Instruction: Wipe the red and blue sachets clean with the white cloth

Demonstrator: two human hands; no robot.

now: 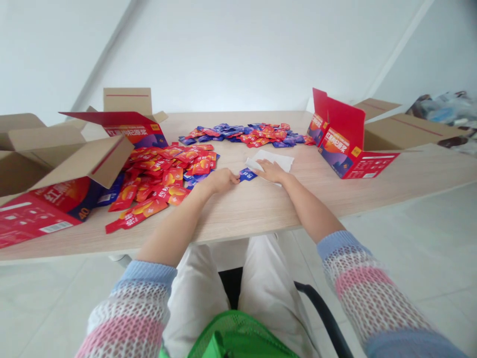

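Note:
My left hand (220,180) is closed, pinching one end of a small blue sachet (247,174) that lies on the wooden table (261,204). My right hand (271,170) rests with its fingers flat on a white paper or cloth (280,160), touching the sachet's other end. A heap of red and orange sachets (164,179) lies just left of my left hand. A row of mixed blue and red sachets (246,133) lies further back.
Open cardboard cartons (44,149) and red printed boxes (137,130) stand at the left. Another red printed box (345,144) and a brown carton (402,127) stand at the right. A green mesh basket (238,338) sits on my lap.

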